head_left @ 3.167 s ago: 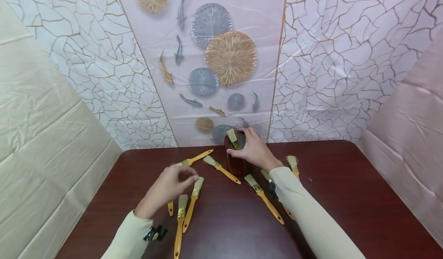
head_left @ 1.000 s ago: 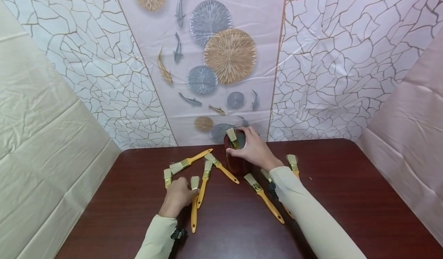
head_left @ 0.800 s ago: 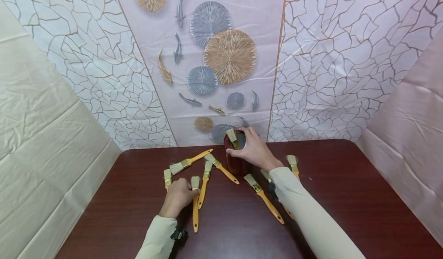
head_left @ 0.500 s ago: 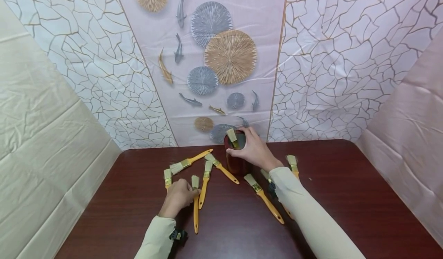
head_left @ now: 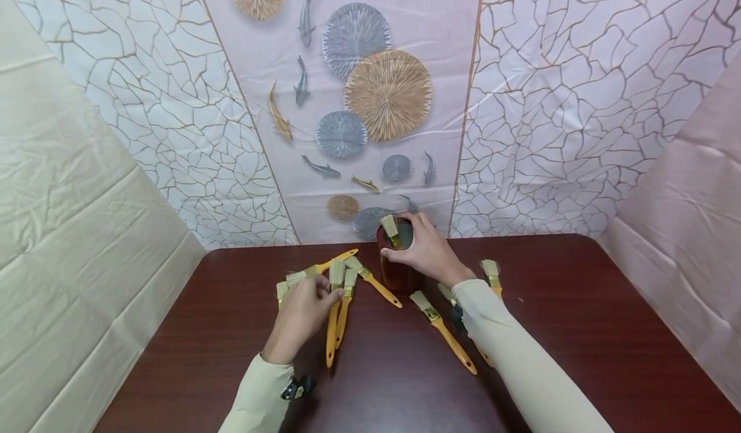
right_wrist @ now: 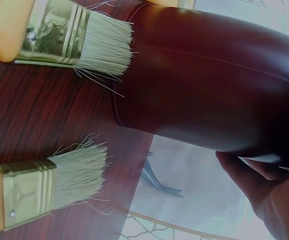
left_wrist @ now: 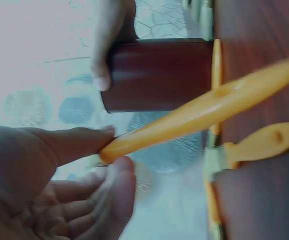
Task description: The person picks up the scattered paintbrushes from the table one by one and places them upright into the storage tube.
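Observation:
My left hand (head_left: 302, 314) pinches a paintbrush (head_left: 332, 323) between thumb and fingers near its metal band, bristles up. In the left wrist view its yellow handle (left_wrist: 199, 112) slants away from the fingertips, raised off the table. My right hand (head_left: 425, 253) grips the rim of a dark red cylindrical holder (head_left: 396, 275), thumb on the near side. One paintbrush (head_left: 390, 229) stands in the holder with its bristles above the rim. The right wrist view shows the holder's smooth wall (right_wrist: 209, 75) and the hand at its far end.
Several more paintbrushes lie about the dark wooden table (head_left: 393, 388): one brush (head_left: 376, 285) left of the holder, another (head_left: 446, 336) in front, and one (head_left: 492, 275) to the right. More brushes lie beside and partly behind the left hand. A patterned cloth (head_left: 370, 182) hangs behind the table.
My left hand took hold of a brush on the left side of the table, then lifted it and moved it forward and slightly right. The right hand stays on the holder.

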{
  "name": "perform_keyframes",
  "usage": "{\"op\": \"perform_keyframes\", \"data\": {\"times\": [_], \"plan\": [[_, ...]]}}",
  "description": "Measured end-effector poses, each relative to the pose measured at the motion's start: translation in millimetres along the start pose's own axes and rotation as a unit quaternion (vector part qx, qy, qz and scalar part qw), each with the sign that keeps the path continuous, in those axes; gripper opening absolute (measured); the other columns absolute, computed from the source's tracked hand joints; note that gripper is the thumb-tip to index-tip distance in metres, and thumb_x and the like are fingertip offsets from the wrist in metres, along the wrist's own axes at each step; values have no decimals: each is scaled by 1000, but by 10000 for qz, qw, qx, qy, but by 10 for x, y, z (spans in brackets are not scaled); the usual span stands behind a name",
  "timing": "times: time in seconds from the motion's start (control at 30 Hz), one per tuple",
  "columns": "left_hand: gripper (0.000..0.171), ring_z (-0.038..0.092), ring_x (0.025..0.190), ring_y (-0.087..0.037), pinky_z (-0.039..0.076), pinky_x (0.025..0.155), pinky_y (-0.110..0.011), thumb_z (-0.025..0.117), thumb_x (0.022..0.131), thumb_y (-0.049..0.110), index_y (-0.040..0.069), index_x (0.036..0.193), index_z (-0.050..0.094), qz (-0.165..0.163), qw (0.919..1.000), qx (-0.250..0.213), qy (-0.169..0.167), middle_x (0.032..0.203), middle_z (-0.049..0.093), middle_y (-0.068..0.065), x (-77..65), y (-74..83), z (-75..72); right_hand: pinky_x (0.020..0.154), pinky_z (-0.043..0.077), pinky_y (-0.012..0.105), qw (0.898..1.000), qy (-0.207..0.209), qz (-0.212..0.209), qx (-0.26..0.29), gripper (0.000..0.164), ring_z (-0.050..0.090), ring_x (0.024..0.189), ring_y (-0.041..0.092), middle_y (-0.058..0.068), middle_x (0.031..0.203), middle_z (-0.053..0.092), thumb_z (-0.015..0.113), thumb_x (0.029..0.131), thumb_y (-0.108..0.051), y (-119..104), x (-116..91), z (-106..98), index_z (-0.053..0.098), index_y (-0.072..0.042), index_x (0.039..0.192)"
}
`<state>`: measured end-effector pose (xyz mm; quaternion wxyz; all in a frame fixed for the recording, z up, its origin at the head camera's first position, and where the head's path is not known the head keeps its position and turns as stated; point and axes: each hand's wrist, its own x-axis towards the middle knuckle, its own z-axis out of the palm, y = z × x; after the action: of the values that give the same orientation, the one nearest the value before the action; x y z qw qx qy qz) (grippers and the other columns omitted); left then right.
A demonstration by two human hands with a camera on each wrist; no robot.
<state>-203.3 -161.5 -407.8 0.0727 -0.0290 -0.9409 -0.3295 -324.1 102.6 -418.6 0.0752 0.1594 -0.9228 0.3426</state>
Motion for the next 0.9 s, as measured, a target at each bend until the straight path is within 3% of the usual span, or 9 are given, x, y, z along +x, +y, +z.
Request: {"op": "perform_keyframes", "data": {"times": [0.07, 0.37, 0.63, 0.9], "plan": [[22, 53, 55, -11, 44, 54, -29, 79, 97, 26, 7, 93, 70, 182, 9994, -67, 303, 72, 64, 2, 19, 72, -21, 88, 53, 49, 10000, 1, -20, 5, 107, 57, 101, 29, 11, 140, 46, 74, 83, -75, 10, -6, -3, 39, -10, 160], [23, 71, 74, -15, 57, 66, -39, 73, 102, 31, 8, 103, 73, 830, 9897, -258, 1141, 85, 74, 0, 53, 406, -162, 89, 53, 51, 10000, 75, -49, 1, 102, 58, 105, 30, 10, 139, 47, 77, 84, -70, 18, -14, 14, 41, -11, 159], [19, 74, 81, -21, 57, 69, -42, 69, 105, 28, 9, 108, 70, 1386, 9792, -570, 1371, 94, 76, -4, 199, 717, -298, 87, 54, 51, 10000, 68, -30, -18, 104, 58, 102, 29, 11, 139, 47, 77, 83, -72, 27, -23, -1, 41, -11, 159], [14, 74, 93, -26, 60, 76, -45, 71, 103, 22, 8, 106, 68, 1794, 9710, -1033, 1195, 96, 75, -8, 486, 958, -381, 86, 53, 49, 9999, 85, -102, 30, 100, 57, 99, 28, 10, 135, 48, 78, 84, -67, 19, -15, -1, 42, -11, 159]]}}
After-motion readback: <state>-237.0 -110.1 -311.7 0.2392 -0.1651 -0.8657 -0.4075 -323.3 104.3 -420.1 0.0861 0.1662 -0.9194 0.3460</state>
